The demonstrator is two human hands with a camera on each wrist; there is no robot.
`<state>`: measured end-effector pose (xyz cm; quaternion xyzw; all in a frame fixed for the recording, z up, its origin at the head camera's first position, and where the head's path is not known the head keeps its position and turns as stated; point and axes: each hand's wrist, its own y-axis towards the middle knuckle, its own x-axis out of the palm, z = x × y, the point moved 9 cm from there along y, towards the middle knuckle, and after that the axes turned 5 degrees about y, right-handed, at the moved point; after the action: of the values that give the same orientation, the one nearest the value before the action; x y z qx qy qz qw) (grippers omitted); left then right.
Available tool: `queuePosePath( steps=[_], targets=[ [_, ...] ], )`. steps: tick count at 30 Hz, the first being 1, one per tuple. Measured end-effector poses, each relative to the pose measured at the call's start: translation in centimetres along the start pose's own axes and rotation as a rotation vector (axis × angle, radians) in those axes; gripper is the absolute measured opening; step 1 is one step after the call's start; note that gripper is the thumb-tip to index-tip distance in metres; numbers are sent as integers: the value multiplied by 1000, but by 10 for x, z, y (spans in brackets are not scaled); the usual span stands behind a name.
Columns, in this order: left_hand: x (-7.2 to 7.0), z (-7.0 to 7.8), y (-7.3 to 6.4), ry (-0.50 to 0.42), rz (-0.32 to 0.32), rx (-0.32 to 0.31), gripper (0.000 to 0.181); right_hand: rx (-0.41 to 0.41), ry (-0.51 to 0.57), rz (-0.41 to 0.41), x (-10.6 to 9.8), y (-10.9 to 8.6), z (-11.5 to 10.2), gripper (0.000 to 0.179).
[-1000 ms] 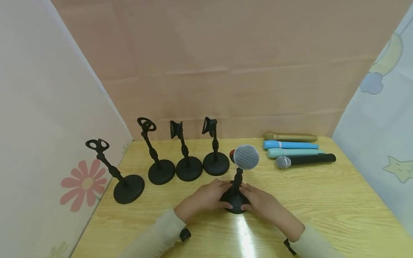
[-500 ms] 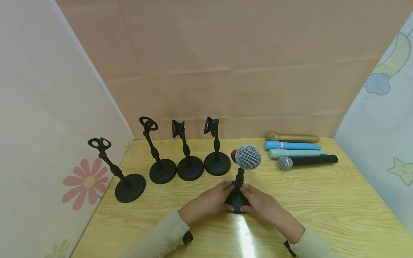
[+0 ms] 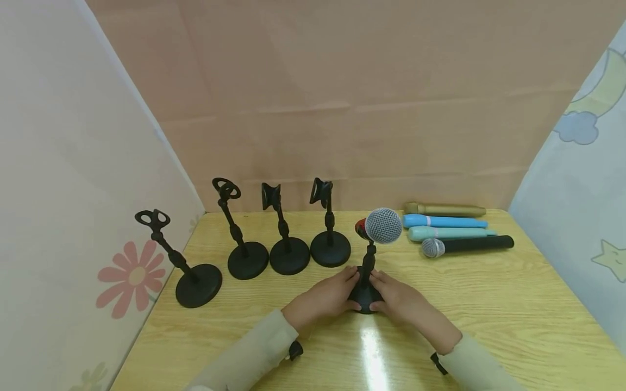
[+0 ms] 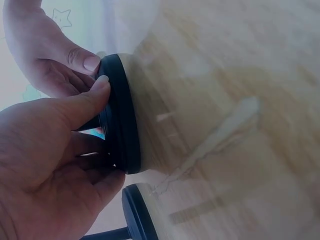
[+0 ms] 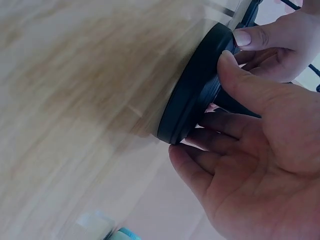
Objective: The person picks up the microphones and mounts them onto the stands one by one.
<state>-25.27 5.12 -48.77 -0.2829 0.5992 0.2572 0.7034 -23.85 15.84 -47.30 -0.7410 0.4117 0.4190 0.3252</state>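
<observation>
In the head view a black desk microphone stand (image 3: 365, 298) stands upright between my two hands, carrying a microphone (image 3: 383, 225) with a silver mesh head and a bit of red behind it. The left hand (image 3: 327, 296) grips the left side of the round base, and the right hand (image 3: 402, 300) grips its right side. Both wrist views show the thumbs on the near edge of the base (image 4: 122, 115) and the fingers curled around toward its far side. Whether the base touches the table or hovers just over it, I cannot tell.
Several bare black stands line the left and back of the wooden table (image 3: 489, 315), among them the far-left stand (image 3: 198, 285) and the nearest neighbour (image 3: 330, 248). At the back right lie a gold microphone (image 3: 445, 209), a blue one (image 3: 445, 221), a mint one (image 3: 452, 233) and a black one (image 3: 469, 245).
Both hands have moved the stand with its microphone away from me, toward the back of the table and slightly right. Other stands and the lying microphones keep their places.
</observation>
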Motion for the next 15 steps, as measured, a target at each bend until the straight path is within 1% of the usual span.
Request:
queuePosePath(
  steps=[4,11,15],
  targets=[
    [1,-2,5,-11,-12,-4,77,-2,-4,-3,-3,1,1,62],
    [-1,-3,13,-40,-44,-32,77,4,8,-2,-6,5,7,61],
    [1,-6,20,-24,-42,-32,77,12,9,-2,-7,11,11,62]
  ],
)
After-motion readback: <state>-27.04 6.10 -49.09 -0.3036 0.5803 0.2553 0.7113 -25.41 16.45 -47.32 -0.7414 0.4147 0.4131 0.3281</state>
